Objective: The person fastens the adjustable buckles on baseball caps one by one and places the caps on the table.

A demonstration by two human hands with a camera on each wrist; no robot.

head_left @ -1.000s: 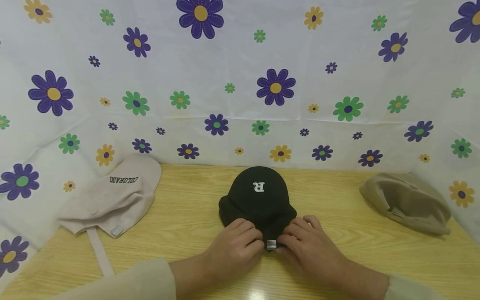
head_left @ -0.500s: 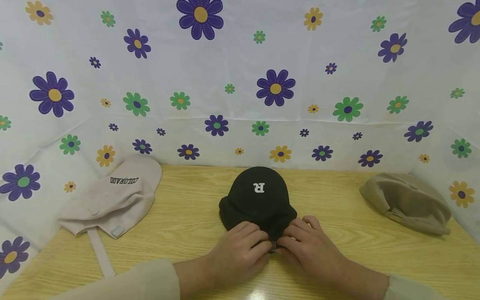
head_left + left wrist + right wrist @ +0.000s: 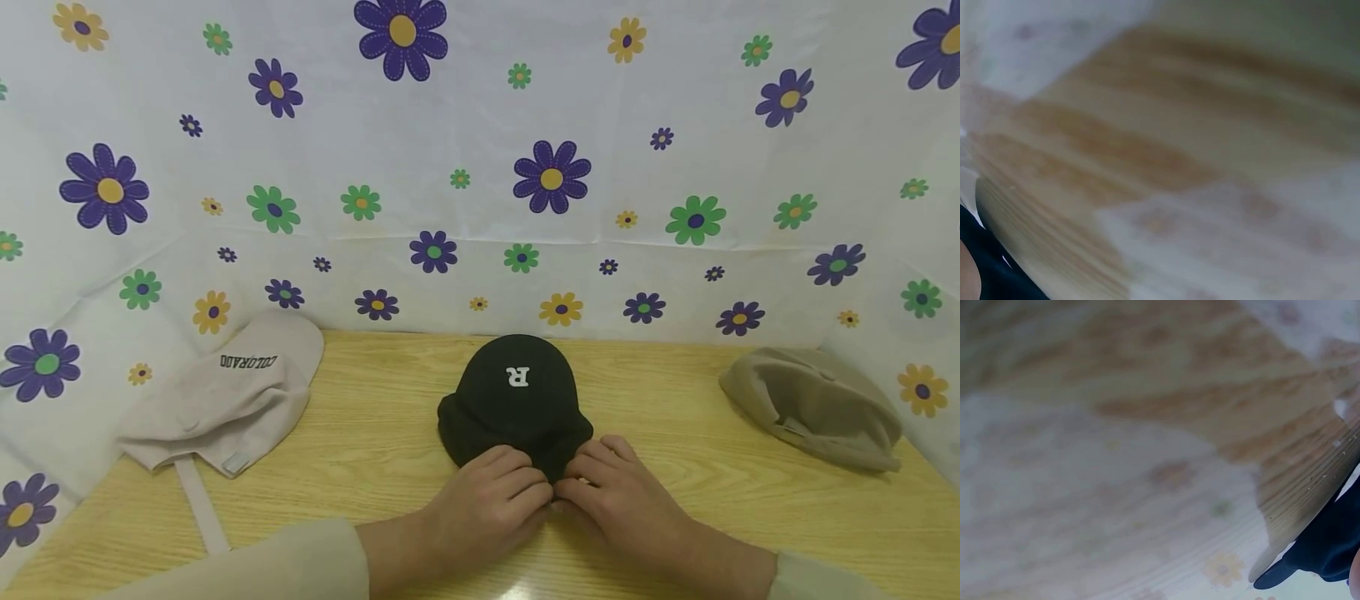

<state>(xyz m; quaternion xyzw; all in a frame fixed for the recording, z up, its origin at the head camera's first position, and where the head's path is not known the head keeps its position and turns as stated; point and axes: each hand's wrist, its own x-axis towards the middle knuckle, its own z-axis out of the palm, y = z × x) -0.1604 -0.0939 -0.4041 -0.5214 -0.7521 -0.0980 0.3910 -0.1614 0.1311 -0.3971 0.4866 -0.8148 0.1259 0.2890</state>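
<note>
A black baseball cap [image 3: 517, 417] with a white letter R on its front sits at the middle of the wooden table, its brim toward the back. My left hand [image 3: 495, 504] pinches the near edge of the cap, where its back strap is, with fingers curled. Right beside it my right hand [image 3: 633, 504] pinches the same strap area, and the two sets of fingertips meet. The strap's metal buckle is hidden behind my fingers. Dark cloth of the cap [image 3: 1004, 262] shows at the left wrist view's lower left corner, and the cap [image 3: 1329, 544] also enters the right wrist view's lower right.
A pale pink cap [image 3: 217, 400] lettered COLORADO lies at the left, its loose strap [image 3: 201, 508] trailing toward my left sleeve. A tan cap [image 3: 817, 408] lies at the right. A white flowered cloth [image 3: 480, 167] hangs behind and around the wooden table [image 3: 375, 417].
My left hand has slid right along the cap's back edge to meet the right hand, covering the silver buckle that was showing. The right hand and the cap have hardly moved.
</note>
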